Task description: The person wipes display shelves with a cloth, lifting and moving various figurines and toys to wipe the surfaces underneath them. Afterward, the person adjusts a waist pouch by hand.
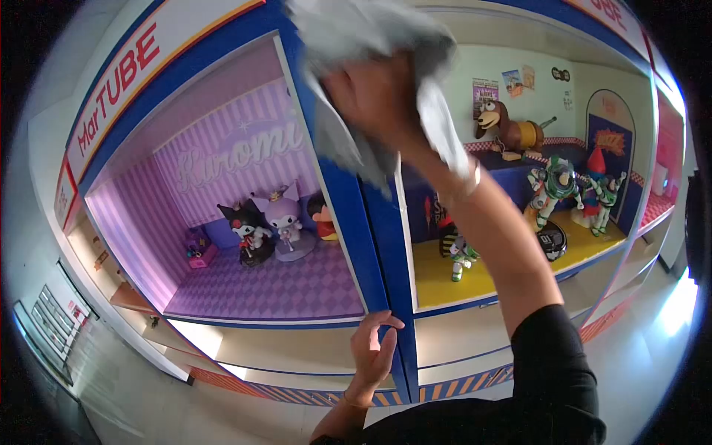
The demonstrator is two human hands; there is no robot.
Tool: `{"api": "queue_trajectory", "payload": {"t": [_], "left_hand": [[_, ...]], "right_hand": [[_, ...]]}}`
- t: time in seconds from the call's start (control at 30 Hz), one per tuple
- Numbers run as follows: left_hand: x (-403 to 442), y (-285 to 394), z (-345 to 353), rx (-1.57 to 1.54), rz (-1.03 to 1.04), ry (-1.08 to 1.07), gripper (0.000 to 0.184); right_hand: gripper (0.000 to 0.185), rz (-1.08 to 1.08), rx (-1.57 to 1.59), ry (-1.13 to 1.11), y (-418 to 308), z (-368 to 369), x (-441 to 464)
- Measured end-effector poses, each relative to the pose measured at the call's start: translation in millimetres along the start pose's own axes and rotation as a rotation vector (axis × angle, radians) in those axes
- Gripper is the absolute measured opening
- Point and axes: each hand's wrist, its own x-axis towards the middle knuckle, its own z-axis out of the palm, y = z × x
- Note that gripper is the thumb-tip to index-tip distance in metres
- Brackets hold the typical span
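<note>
A grey-white cloth (pixel 356 37) is bunched in my right hand (pixel 374 96), which is raised high at the blue post between two display cases. Part of the cloth hangs below the fingers over the blue post (pixel 348 215). Whether the cloth presses on the surface cannot be made out. Lower down, my left hand (pixel 374 352) is by the foot of the same post, just under the shelf edge. Its fingers are loosely bent and apart, with nothing in them.
In the left case stand a black figure (pixel 248 233), a purple figure (pixel 285 226) and a partly hidden red-clothed figure (pixel 324 219). The right case holds a toy dog (pixel 512 130) and several space-suited figures (pixel 552 189). Low shelves (pixel 297 352) run beneath.
</note>
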Motion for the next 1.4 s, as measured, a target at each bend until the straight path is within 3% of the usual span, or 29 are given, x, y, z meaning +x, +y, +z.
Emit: {"api": "queue_trajectory", "payload": {"t": [0.03, 0.1, 0.13, 0.3, 0.33, 0.63, 0.67, 0.8, 0.9, 1.03, 1.07, 1.2, 1.23, 1.37, 1.4], "left_hand": [[-4, 0, -4, -0.012, -0.067, 0.011, 0.024], [-14, -1, -10, -0.041, -0.199, 0.037, 0.021], [-18, -2, -13, -0.055, -0.268, 0.053, 0.019], [-37, -21, -23, -0.164, -0.450, 0.188, 0.016], [-38, -28, -24, -0.165, -0.458, 0.188, 0.016], [-50, -72, -9, -0.302, -0.630, 0.226, 0.017], [-49, -73, -7, -0.301, -0.645, 0.232, 0.017], [-37, -75, 2, -0.203, -0.606, 0.136, 0.015], [-26, -75, 7, -0.200, -0.577, 0.162, 0.013], [-17, -75, 2, -0.185, -0.498, 0.197, 0.013], [-16, -75, 0, -0.179, -0.458, 0.212, 0.013], [-12, -72, -7, -0.112, -0.359, 0.253, 0.015], [-12, -70, -8, -0.059, -0.342, 0.266, 0.015], [-10, -74, -13, 0.107, -0.258, 0.268, 0.015], [-11, -81, -16, 0.165, -0.215, 0.248, 0.015]], "right_hand": [[0.020, -0.108, -0.002, 0.136, 9, 21, 34], [0.024, -0.141, 0.290, 0.090, 31, 58, 85], [0.024, -0.142, 0.293, 0.094, 32, 54, 91], [0.030, 0.072, 0.744, -0.491, 48, 8, 94], [0.030, 0.078, 0.745, -0.496, 49, 15, 90], [0.024, -0.203, -0.255, 0.153, 42, 108, 33], [0.024, -0.195, -0.249, 0.139, 39, 108, 19], [0.030, -0.040, 0.198, -0.082, -2, 48, -41], [0.036, -0.217, -0.067, -0.117, -21, 32, -87], [0.051, 0.194, 0.038, -0.334, -68, 43, -152], [0.051, 0.195, 0.036, -0.333, -77, 37, -165], [0.053, 0.204, -0.115, -0.734, -108, -9, -213], [0.053, 0.205, -0.114, -0.731, -113, -20, -222], [0.053, 0.477, 0.386, -0.803, -121, -63, -249], [0.053, 0.472, 0.385, -0.797, -122, -78, -251]]}}
